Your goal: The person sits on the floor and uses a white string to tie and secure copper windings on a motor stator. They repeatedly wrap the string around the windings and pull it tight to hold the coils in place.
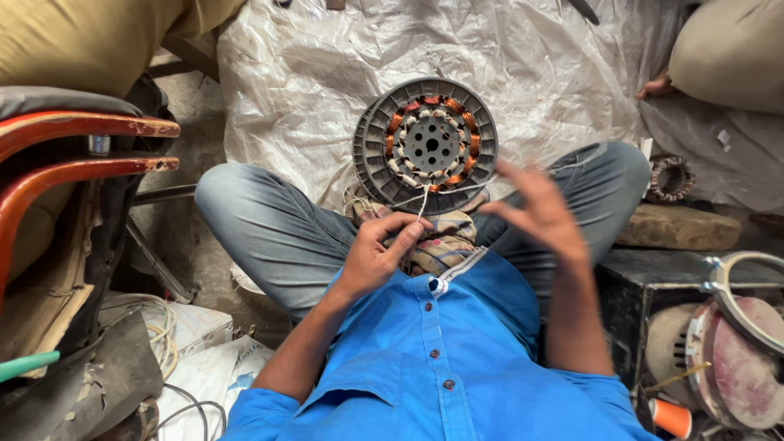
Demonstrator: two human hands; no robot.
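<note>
I sit cross-legged on a floor spread with a crumpled plastic sheet point(327, 73). The motor stator point(426, 144), propped on a checked cloth point(441, 241) between my knees, looks heavy and rigid; I'd grip its grey rim, sparing the copper windings. My left hand point(377, 249) pinches thin, limp white string point(423, 202); my right hand point(535, 208) hangs released, blurred.

Lay at lower left, beside the knee: flat white box point(192, 327) under pale cord. Below it, crumpled white wrapper with blue print point(220, 380). No signs, no screens.
</note>
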